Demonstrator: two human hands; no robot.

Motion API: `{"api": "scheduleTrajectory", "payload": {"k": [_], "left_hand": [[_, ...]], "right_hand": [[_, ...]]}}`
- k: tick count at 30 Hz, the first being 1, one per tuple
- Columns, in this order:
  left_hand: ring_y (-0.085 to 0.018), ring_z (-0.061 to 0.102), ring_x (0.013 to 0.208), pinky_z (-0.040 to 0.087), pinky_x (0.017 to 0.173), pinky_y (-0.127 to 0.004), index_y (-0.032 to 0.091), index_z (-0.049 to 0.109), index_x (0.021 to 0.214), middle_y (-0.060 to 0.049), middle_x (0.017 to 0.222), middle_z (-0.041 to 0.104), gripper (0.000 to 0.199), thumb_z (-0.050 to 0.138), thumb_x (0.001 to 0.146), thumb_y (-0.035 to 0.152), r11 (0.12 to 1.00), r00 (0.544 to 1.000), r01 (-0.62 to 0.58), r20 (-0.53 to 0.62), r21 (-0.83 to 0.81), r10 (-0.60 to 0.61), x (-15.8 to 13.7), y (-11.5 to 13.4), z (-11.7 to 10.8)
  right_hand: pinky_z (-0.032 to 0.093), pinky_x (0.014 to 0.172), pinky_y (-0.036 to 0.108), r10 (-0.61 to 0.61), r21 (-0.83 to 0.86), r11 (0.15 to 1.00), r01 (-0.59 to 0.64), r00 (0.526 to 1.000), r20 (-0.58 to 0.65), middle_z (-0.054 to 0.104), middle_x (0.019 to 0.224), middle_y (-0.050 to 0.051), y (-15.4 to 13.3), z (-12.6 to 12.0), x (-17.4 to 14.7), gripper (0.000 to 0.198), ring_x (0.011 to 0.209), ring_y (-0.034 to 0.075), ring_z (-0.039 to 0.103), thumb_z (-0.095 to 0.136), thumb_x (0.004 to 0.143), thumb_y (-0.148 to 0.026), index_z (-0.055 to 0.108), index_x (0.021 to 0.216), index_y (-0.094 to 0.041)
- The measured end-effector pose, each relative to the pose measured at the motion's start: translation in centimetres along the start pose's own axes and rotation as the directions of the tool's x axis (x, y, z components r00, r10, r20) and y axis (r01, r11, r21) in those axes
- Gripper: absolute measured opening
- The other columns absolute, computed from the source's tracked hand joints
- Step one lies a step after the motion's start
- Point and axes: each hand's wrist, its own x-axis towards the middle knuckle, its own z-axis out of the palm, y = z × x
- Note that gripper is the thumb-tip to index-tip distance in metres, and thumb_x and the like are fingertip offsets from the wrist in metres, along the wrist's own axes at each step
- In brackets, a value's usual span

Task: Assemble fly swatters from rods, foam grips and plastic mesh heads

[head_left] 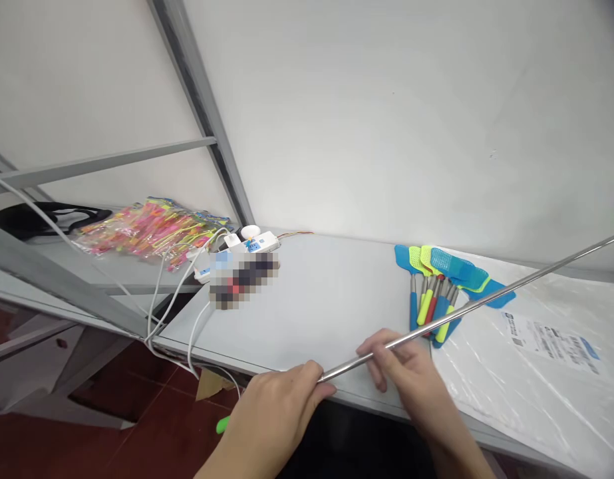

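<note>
A telescopic fly swatter (516, 285) with a long, shiny metal rod slants across the front, rising to the right. My left hand (281, 402) is closed around its lower end, where a bright green handle tip shows behind the wrist. Farther up, my right hand (404, 369) has thumb and fingers closed lightly about the rod. Only a blurred green bit shows at the right edge, near the rod's far end. Behind the rod lies a fanned group of short fly swatters (431, 293) with blue, yellow-green and red handles, their heads toward the wall.
White plastic packaging (551, 392) with a printed label covers the table's right side. At left are a power strip (259, 243) with white cables, a pixelated object (244, 283), bagged colourful items (157, 229) and a black item (27, 218). A metal frame (201, 106) stands there.
</note>
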Motion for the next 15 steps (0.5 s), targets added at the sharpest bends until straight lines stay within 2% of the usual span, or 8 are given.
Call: {"api": "scheduleTrajectory", "payload": {"k": [2, 5, 7, 9, 11, 15], "left_hand": [[-0.018, 0.058, 0.047, 0.024, 0.046, -0.030, 0.024, 0.042, 0.076, 0.005, 0.057, 0.061, 0.025, 0.041, 0.099, 0.033, 1.000, 0.999, -0.024, -0.032, -0.020, 0.024, -0.9, -0.6, 0.2], [-0.017, 0.058, 0.049, 0.029, 0.049, -0.029, 0.023, 0.045, 0.082, 0.005, 0.060, 0.060, 0.019, 0.040, 0.100, 0.029, 0.994, 0.987, -0.090, -0.140, -0.055, 0.081, -1.9, -1.2, -0.1], [-0.017, 0.059, 0.053, 0.031, 0.052, -0.029, 0.023, 0.048, 0.086, 0.004, 0.064, 0.061, 0.019, 0.038, 0.100, 0.029, 0.995, 0.977, -0.088, -0.200, -0.051, 0.076, -2.2, -1.5, -0.4], [-0.018, 0.060, 0.056, 0.032, 0.053, -0.029, 0.023, 0.051, 0.088, 0.003, 0.068, 0.062, 0.021, 0.037, 0.101, 0.032, 0.997, 0.974, -0.057, -0.222, -0.050, 0.044, -2.3, -1.9, -0.7], [-0.018, 0.061, 0.060, 0.034, 0.055, -0.028, 0.024, 0.053, 0.089, 0.002, 0.072, 0.064, 0.023, 0.037, 0.101, 0.035, 0.995, 0.978, -0.014, -0.210, -0.094, -0.006, -2.4, -2.6, -0.7], [-0.016, 0.062, 0.071, 0.040, 0.064, -0.025, 0.025, 0.057, 0.095, 0.002, 0.083, 0.066, 0.021, 0.040, 0.100, 0.037, 0.932, 0.975, 0.076, -0.169, -0.354, -0.144, -3.2, -3.9, -0.5]], "right_hand": [[0.030, 0.051, 0.026, -0.021, -0.053, 0.998, 0.020, 1.000, -0.022, 0.044, 0.049, -0.004, -0.8, -0.8, -0.3, 0.030, 0.049, 0.011, 0.040, 0.059, 0.089, -0.046, 0.068, 0.084, -0.018], [0.029, 0.050, 0.027, -0.032, -0.052, 0.998, 0.029, 0.997, -0.068, 0.044, 0.049, -0.004, -2.1, -1.7, -0.2, 0.027, 0.050, 0.012, 0.040, 0.061, 0.088, -0.044, 0.068, 0.084, -0.019], [0.030, 0.050, 0.027, -0.067, 0.004, 0.998, 0.069, 0.982, -0.179, 0.043, 0.051, -0.004, -2.6, -1.8, 0.1, 0.026, 0.050, 0.011, 0.039, 0.063, 0.087, -0.045, 0.067, 0.082, -0.020], [0.030, 0.050, 0.026, -0.089, 0.052, 0.993, 0.107, 0.958, -0.271, 0.042, 0.053, -0.004, -2.9, -1.7, 0.5, 0.025, 0.051, 0.010, 0.038, 0.066, 0.085, -0.044, 0.066, 0.080, -0.020], [0.031, 0.050, 0.025, -0.093, 0.092, 0.988, 0.127, 0.946, -0.309, 0.040, 0.055, -0.004, -3.0, -1.8, 0.9, 0.025, 0.052, 0.009, 0.037, 0.068, 0.084, -0.044, 0.066, 0.080, -0.019], [0.030, 0.049, 0.022, -0.104, 0.193, 0.962, 0.193, 0.913, -0.394, 0.034, 0.054, -0.006, -3.1, -2.4, 1.7, 0.026, 0.051, 0.007, 0.032, 0.069, 0.083, -0.043, 0.066, 0.079, -0.018]]}}
